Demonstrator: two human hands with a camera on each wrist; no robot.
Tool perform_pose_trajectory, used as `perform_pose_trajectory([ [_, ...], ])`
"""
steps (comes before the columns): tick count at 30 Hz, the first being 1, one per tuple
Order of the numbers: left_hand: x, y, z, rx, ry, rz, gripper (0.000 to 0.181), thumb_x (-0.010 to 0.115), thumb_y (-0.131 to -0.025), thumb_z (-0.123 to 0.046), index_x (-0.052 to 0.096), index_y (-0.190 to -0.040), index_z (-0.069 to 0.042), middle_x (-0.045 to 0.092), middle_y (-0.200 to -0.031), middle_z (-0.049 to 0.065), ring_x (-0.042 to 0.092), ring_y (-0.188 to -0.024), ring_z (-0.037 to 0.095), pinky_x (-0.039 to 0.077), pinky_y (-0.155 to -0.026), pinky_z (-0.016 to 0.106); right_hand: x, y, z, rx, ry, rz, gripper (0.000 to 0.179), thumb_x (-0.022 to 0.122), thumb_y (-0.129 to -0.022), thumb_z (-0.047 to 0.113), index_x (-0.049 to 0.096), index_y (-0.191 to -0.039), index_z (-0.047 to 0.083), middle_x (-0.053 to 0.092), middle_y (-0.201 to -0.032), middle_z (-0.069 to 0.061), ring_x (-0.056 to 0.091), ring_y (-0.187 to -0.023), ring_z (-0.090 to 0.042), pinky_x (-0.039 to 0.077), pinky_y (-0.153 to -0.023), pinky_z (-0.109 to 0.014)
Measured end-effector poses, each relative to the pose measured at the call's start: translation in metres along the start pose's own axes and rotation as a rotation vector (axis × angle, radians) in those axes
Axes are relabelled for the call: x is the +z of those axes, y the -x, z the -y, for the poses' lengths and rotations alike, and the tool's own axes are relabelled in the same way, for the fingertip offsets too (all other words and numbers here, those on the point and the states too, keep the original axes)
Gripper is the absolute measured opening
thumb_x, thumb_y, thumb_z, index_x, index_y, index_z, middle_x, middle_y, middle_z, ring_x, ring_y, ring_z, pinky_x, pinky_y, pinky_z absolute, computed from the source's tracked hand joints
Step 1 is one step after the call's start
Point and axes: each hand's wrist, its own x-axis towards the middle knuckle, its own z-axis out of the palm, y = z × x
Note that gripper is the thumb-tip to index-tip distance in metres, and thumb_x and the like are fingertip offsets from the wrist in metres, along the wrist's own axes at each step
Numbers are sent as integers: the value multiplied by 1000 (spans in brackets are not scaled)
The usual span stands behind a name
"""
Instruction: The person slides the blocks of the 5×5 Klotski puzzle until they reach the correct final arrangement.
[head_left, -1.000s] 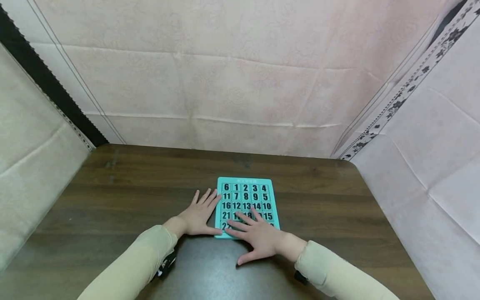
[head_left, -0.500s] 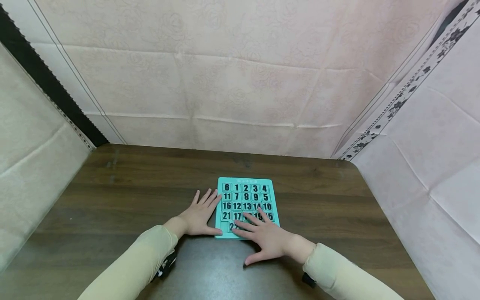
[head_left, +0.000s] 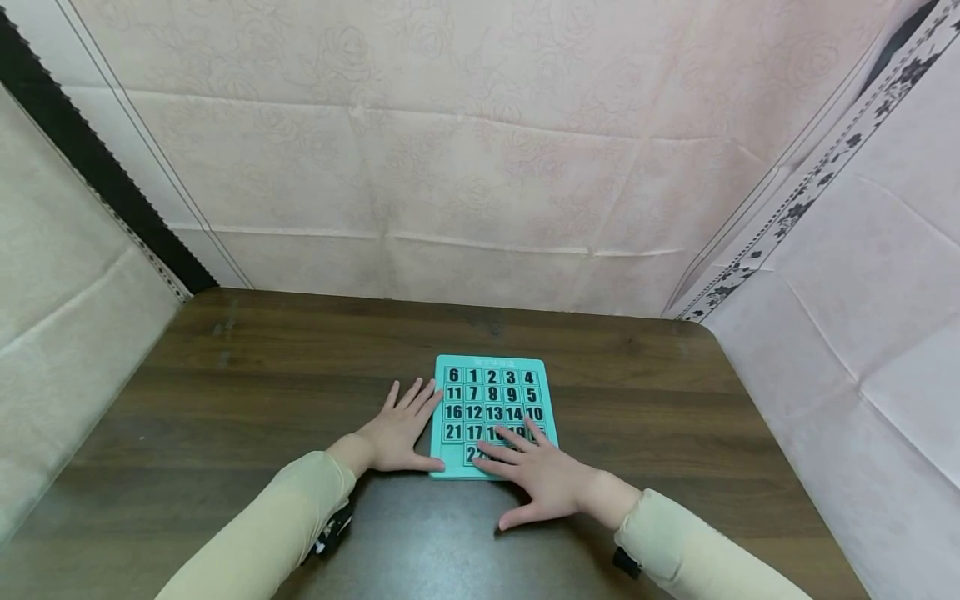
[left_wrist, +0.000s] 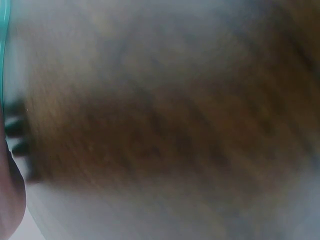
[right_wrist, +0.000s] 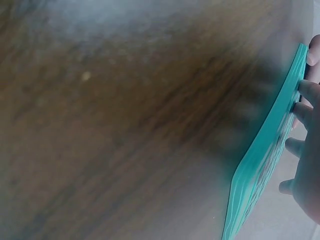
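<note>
A teal number slide puzzle (head_left: 491,362) lies flat on the table, its black-numbered tiles facing up. My left hand (head_left: 397,433) rests at its left edge with fingers spread, the thumb touching the lower left corner. Over the lower right part lies my right hand (head_left: 547,479), fingers spread and fingertips on the lower tiles, thumb off the frame above the table. Some bottom-row numbers are hidden beneath it. A bare slot shows at the bottom left of the grid. In the right wrist view, fingers touch the top of the puzzle (right_wrist: 260,145).
The dark wooden table (head_left: 300,358) extends around the puzzle on all sides. Pale patterned cloth (head_left: 480,183) hangs behind it, with more cloth at the left and right. Each wrist carries a small black device, partly under the sleeve.
My right hand has moved a little to the right, and the visible bottom-row tile has slid right with it, baring the lower left slot. My left hand stays put.
</note>
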Motion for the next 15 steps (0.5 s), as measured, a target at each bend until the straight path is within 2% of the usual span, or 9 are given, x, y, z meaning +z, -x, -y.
perform_pose_trajectory([
  [6, -2, 0, -1, -8, 2, 14, 110, 49, -75, -78, 9, -152, -10, 3, -159, 11, 1, -146, 31, -1, -113, 59, -6, -6, -4, 26, -18, -23, 81, 50, -85, 64, 23, -150, 24, 22, -156, 2, 14, -145, -30, 7, -110, -64],
  [15, -4, 1, -2, -3, 13, 28, 108, 49, -76, -76, 10, -152, -9, 4, -159, 12, 1, -146, 33, -2, -112, 60, -18, -32, -1, 54, 75, -13, 82, 43, -84, 69, 23, -150, 24, 20, -157, 3, 13, -146, -28, 9, -111, -62],
])
